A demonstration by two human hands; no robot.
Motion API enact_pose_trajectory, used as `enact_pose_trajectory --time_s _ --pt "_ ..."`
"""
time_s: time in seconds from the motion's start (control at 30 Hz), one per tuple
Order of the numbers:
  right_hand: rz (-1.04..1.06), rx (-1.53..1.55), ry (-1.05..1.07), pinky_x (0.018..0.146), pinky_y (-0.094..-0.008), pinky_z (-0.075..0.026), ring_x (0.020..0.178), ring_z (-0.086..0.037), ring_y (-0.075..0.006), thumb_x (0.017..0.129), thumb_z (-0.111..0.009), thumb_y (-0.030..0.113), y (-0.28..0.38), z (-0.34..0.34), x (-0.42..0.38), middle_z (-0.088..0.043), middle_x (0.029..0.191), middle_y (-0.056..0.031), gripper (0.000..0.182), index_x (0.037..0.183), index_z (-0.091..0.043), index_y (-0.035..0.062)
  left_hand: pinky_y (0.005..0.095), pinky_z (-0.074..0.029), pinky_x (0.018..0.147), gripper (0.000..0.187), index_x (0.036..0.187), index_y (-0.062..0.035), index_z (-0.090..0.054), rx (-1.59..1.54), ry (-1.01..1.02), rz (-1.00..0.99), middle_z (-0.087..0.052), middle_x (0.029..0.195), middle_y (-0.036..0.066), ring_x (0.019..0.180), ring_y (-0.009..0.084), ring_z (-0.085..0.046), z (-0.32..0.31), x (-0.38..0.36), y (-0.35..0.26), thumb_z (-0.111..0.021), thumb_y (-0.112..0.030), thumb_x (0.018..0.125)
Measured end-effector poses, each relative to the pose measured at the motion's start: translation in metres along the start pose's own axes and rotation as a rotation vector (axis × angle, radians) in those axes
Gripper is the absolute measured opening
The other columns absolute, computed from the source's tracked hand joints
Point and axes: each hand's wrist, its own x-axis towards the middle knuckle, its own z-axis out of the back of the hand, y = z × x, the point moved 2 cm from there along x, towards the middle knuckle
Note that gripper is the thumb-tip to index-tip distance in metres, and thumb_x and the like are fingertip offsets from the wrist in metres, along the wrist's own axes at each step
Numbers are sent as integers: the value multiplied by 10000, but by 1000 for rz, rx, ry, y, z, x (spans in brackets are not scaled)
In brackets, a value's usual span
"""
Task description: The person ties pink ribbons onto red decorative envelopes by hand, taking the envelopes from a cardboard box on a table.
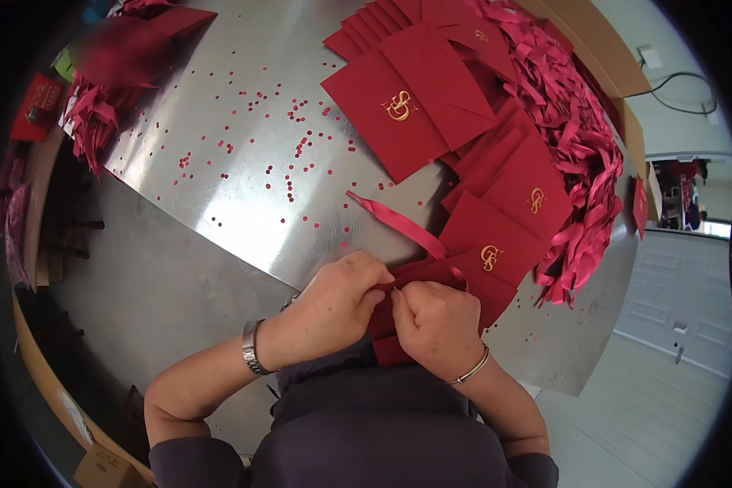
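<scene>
In front of my body, my left hand (337, 302) is closed, thumb and fingers pinching the edge of a folded red paper bag (390, 350). Right beside it, my right hand (441, 327) is closed in a pinch at the same edge. A pink-red ribbon (403, 226) stretches across the table from its loose tip at upper left, and a short bend of it shows just above my right knuckles. My fingers hide the exact spot where ribbon and bag meet. Under and beyond the bag lie more flat red bags (490, 252) with gold letters.
Overlapping red bags (407, 106) spread up the metal table (211, 191). A long heap of ribbons (573, 138) lines the right side near a cardboard box (602, 49). Small red paper dots (301, 148) are scattered about. More ribbons (93, 122) hang at the far left corner.
</scene>
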Motion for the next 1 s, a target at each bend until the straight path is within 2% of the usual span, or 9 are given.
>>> enact_pose_trajectory --time_s 0.07,0.23,0.33,0.4,0.6,0.7,0.9,0.97,1.0 --pt "50 -95 0 447 -361 -448 513 -589 -234 787 -608 145 3 1 2 -557 574 -63 200 618 -514 94 394 -488 699 153 906 33 -551 8 -51 -63 -575 857 169 805 356 -587 -2 -1 -1 -617 70 773" --pt "202 -375 -14 462 -362 -452 501 -568 -250 785 -599 139 11 1 0 -541 573 -79 196 618 -507 92 409 -486 688 144 880 28 -536 79 -52 -48 -577 866 172 810 374 -585 -6 -3 -3 -608 83 769" --pt "161 -212 69 467 -358 -456 507 -576 -245 786 -604 140 0 2 7 -546 575 -83 192 623 -518 88 419 -492 691 149 880 23 -538 85 -54 -11 -584 871 178 815 385 -592 -5 -6 -7 -610 85 766" --pt "-155 322 243 470 -354 -462 513 -583 -242 777 -619 146 -12 -3 12 -554 578 -83 181 630 -531 88 418 -499 697 155 886 21 -543 66 -51 40 -593 879 182 830 388 -602 -4 -7 -5 -615 84 765" --pt "166 -121 10 463 -370 -458 520 -579 -267 818 -631 148 5 -2 1 -546 583 -91 216 643 -529 72 400 -524 751 141 878 22 -587 36 -47 51 -620 919 209 927 395 -626 0 -7 -2 -642 73 759" --pt "82 -30 27 456 -373 -451 522 -576 -269 816 -636 151 4 -2 1 -547 583 -80 217 642 -528 79 415 -509 709 87 840 20 -587 48 -95 7 -617 870 196 813 379 -612 0 -7 -2 -625 44 766" --pt "84 -2 -13 476 -368 -450 532 -577 -258 825 -644 160 5 2 -6 -544 585 -71 235 643 -518 83 296 -524 673 125 966 43 -597 -274 60 317 -616 893 104 767 176 -646 2 -4 3 -606 57 841" --pt "112 -50 -4 497 -358 -454 547 -573 -253 813 -657 143 9 7 -4 -546 602 -69 175 691 -552 74 270 -513 631 145 1008 35 -599 -81 -1 -21 -611 903 90 693 141 -618 -3 -3 5 -587 47 864" --pt "117 -50 -3 497 -358 -454 547 -573 -253 813 -657 143 9 10 -5 -546 602 -69 175 691 -552 74 270 -513 631 145 1008 35 -599 -80 -5 -20 -611 903 90 693 141 -618 -2 -3 4 -587 47 864"
